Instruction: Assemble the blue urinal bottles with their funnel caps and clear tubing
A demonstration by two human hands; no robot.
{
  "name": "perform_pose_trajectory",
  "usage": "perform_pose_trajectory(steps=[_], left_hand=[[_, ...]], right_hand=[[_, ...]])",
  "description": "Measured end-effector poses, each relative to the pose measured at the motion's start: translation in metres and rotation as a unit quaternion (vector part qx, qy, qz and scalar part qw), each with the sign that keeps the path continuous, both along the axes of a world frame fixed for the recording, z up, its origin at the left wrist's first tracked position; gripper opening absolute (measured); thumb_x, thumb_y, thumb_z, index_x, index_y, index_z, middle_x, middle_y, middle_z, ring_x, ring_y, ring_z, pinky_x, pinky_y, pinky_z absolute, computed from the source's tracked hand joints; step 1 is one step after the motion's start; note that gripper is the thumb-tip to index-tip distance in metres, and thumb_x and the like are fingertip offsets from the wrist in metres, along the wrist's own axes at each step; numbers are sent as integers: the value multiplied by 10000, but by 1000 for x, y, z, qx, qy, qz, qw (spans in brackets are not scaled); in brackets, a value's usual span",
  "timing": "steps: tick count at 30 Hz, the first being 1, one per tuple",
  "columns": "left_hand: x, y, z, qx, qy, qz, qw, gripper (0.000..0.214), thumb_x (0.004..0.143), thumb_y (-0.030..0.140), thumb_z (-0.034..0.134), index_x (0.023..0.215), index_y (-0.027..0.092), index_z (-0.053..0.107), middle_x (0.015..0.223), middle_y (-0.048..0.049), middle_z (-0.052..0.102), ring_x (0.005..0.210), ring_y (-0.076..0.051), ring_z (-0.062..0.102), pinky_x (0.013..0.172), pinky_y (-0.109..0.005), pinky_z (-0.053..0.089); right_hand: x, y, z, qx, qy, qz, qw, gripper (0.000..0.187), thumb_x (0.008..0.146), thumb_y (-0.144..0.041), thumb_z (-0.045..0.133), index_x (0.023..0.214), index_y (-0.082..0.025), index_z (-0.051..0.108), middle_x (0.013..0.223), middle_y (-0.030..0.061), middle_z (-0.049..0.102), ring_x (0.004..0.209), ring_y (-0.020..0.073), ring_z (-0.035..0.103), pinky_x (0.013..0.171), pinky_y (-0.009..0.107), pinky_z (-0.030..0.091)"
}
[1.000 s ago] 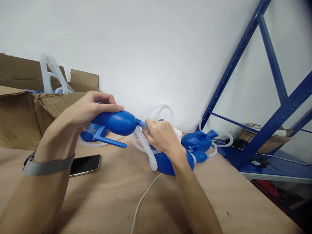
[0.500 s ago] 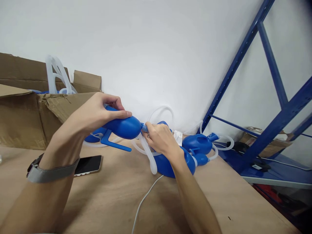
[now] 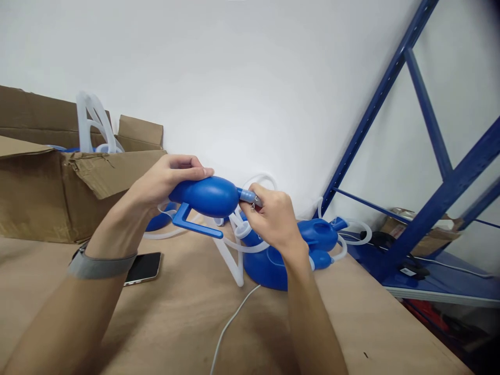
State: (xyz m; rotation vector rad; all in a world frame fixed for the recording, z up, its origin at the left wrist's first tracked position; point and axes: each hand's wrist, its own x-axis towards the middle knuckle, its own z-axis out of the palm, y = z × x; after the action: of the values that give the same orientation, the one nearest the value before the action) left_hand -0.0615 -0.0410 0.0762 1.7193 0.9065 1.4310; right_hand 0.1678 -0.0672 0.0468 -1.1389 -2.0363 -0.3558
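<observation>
**Blue squeeze bulb up over the bench, both hands on it**

The left hand [image 3: 167, 182] is wrapping round the fat back end of a smooth blue pear-shaped plastic bulb [image 3: 207, 197], holding it in the air just above the bare plywood table [image 3: 175, 323]. The right hand [image 3: 273, 219] is pinching its narrow blue spout [image 3: 246, 195] with fingertips closed tight. Can't tell if the floppy translucent white tube [image 3: 231, 263] dangling below is actually joined there. I'm guessing the bulb is light, a bit squashy and kinda slick, so the wide belly or the stiff flat blue lever [image 3: 197, 226] underneath looks like the safest grip, and the tube is looking limp and kink-prone. More blue bulbs with tubes [image 3: 316, 234] are lying just behind, a dark phone [image 3: 144, 267] is sitting near the left wrist, and a torn brown cardboard box [image 3: 39, 192] is standing off left.
</observation>
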Motion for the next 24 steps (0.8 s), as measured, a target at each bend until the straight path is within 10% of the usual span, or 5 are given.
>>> perform_pose_trajectory(steps=[6, 10, 15, 20, 24], left_hand=[[-9, 5, -1, 64, -60, 137, 987, 329, 558, 417, 867, 628, 182, 648, 709, -12, 647, 658, -152, 565, 540, -246, 391], [-14, 8, -1, 109, -81, 151, 979, 302, 572, 393, 848, 618, 179, 641, 707, -20, 673, 713, -176, 610, 619, -278, 439], [-13, 12, -5, 150, -55, 191, 969, 286, 618, 401, 841, 636, 185, 654, 682, -10, 659, 713, -186, 626, 650, -301, 443], [-10, 17, -7, 145, -79, 193, 967, 272, 609, 377, 844, 644, 180, 659, 688, -10, 671, 736, -192, 647, 688, -304, 458], [-10, 17, -6, 115, -119, 165, 972, 276, 593, 359, 849, 635, 172, 651, 704, -25, 702, 737, -191, 653, 677, -299, 472]], right_hand=[[19, 0, 5, 30, 39, 114, 992, 438, 825, -508, 788, 1099, -190, 666, 1066, 90, 674, 947, 232, 614, 821, 348, 481], [19, -1, 2, -260, 51, 136, 955, 544, 991, -644, 498, 782, -181, 693, 769, 46, 687, 696, 167, 621, 646, 299, 470], [0, 19, -19, -459, 190, 204, 844, 646, 1015, -655, 431, 1501, -232, 480, 1172, 114, 708, 896, 205, 716, 658, 296, 569], [-22, 47, -41, -424, 338, 250, 802, 788, 997, -651, 489, 1638, -297, 196, 1357, 143, 613, 1093, 233, 686, 782, 345, 605], [-33, 60, -52, -309, 433, 354, 769, 760, 951, -667, 563, 1583, -338, 299, 1300, 101, 625, 1030, 216, 691, 779, 348, 591]])
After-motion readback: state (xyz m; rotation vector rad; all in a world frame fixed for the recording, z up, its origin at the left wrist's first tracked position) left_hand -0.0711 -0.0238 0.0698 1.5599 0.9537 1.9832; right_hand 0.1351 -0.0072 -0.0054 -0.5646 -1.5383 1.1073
